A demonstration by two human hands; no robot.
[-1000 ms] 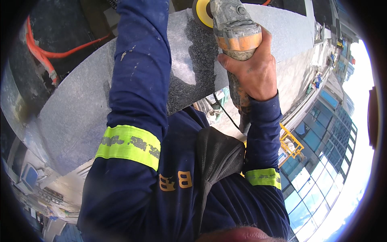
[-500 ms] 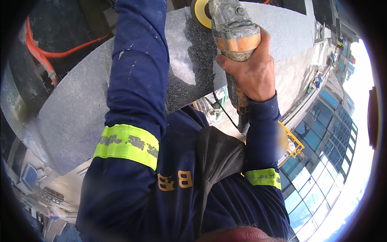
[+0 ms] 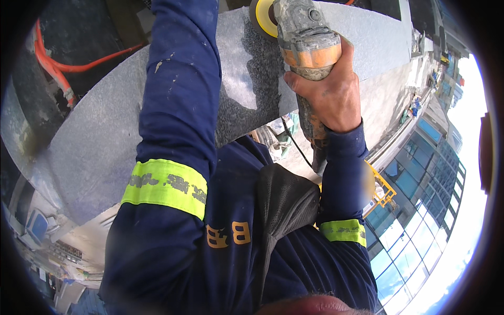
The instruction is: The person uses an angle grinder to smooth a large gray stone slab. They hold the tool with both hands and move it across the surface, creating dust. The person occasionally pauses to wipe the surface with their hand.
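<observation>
Overhead, a grey granite slab [image 3: 94, 147] spans the upper frame, a dusty angle grinder [image 3: 302, 39] at top centre pressed against it, gripped by the right hand [image 3: 331, 94]; the left hand's state is out of view.

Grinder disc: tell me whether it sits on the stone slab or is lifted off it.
Cannot tell. The yellow disc overlaps the grey slab at the frame's top edge; the right hand grips the grinder, but contact is not visible.

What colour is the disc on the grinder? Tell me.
Yellow, with a dark rim; the disc shows in the head view, ahead of the right hand gripping the grinder.
</observation>
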